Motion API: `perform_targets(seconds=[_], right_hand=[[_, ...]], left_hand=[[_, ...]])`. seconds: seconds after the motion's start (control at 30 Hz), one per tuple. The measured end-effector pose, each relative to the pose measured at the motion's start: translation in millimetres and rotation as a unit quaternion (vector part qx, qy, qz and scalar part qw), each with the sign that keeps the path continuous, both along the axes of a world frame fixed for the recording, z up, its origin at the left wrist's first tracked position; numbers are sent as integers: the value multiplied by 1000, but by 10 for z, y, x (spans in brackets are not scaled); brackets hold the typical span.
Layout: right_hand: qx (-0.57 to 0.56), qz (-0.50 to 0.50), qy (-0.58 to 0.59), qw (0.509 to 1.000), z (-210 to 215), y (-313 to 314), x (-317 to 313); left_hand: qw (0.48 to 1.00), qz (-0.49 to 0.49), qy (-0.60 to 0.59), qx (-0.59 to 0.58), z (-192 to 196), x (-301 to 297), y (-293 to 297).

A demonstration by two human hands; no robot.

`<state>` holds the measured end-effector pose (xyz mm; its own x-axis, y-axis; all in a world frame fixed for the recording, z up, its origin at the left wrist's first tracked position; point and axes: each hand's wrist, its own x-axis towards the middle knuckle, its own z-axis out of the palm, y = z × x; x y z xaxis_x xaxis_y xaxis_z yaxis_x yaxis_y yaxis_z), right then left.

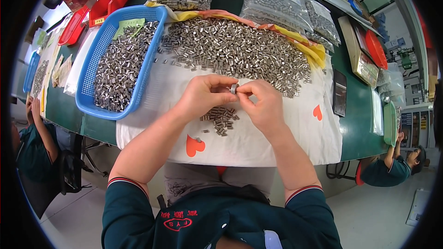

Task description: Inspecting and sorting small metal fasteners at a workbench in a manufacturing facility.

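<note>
Over the white cloth [147, 129], my left hand [200, 96] pinches a small metal sleeve [234, 88] between thumb and fingertips. My right hand [262, 103] meets it from the other side, its thumb and forefinger closed at the same piece. Just below my hands lies a small cluster of short metal cylinders [221, 122], with a few loose ones nearer me. Beyond my hands spreads a large heap of the same shiny cylinders [230, 48]. To the left, a blue perforated basket [84, 80] holds many more, with a green slip of paper [129, 26] on top.
A rolled yellow-and-orange cloth [272, 27] borders the heap. Clear bags of metal parts [274, 2] stand behind it. A dark phone [339, 93] lies at the right on the green table [330, 129]. Red bins [110, 0] stand far left. A person works at each side.
</note>
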<state>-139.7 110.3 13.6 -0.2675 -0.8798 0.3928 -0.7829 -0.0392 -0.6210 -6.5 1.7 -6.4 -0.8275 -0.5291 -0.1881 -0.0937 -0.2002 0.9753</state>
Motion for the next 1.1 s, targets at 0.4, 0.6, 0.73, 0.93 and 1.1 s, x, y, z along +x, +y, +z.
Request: perform_targets(seconds=[0.4,0.6,0.73,0.93,1.1], right_hand=[[144,-32,-189,971,116,124,-524],[181,-70,76,978,42,126,-561],[178,-74,141,971,-38,101,-519],[142,-37,28,989,69,61,-345],[119,47,-236,963,107,47,-160]], left_hand=[[992,-126,-6,-8,66,37,15],[988,-155,15,-12,30,42,-4],[991,-130,4,-15,21,29,-13],[994,-102,22,27,3,30,-33],[994,-81,45,61,-58,9,-53]])
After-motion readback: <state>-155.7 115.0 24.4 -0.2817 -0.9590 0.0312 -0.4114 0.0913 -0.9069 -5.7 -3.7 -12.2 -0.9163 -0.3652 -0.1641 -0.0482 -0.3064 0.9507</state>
